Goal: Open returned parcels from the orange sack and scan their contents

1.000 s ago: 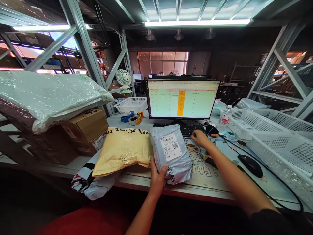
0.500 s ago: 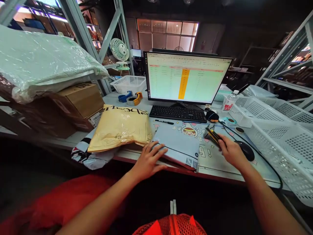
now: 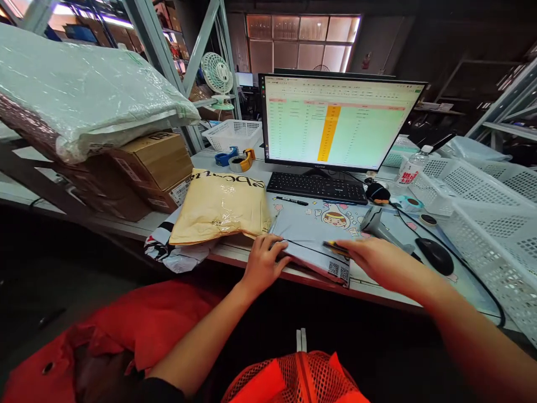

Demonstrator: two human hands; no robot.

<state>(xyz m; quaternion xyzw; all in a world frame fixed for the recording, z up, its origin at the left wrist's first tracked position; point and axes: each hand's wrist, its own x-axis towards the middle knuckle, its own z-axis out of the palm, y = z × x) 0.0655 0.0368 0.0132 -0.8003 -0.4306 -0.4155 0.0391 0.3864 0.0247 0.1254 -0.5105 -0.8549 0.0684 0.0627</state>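
At the bench's (image 3: 364,278) near edge, left hand (image 3: 265,258) lies open on the seemingly uncut parcel (image 3: 308,238); right hand (image 3: 373,259), apart, grips a tool (image 3: 336,247).

At two o'clock from the middle of the view, a monitor (image 3: 342,126) is glowing pale green with one orange column. At eleven, a small fan (image 3: 217,73) is showing above a white basket (image 3: 232,137); a blue tape dispenser (image 3: 225,157) is sitting below that, beside an orange one. At ten, a plastic-wrapped package (image 3: 92,92) is jutting over a cardboard box (image 3: 153,159). Toward three, a bottle (image 3: 413,168) with red lettering is standing beside white crates (image 3: 486,221), and a black mouse (image 3: 434,256) is resting nearer half past.
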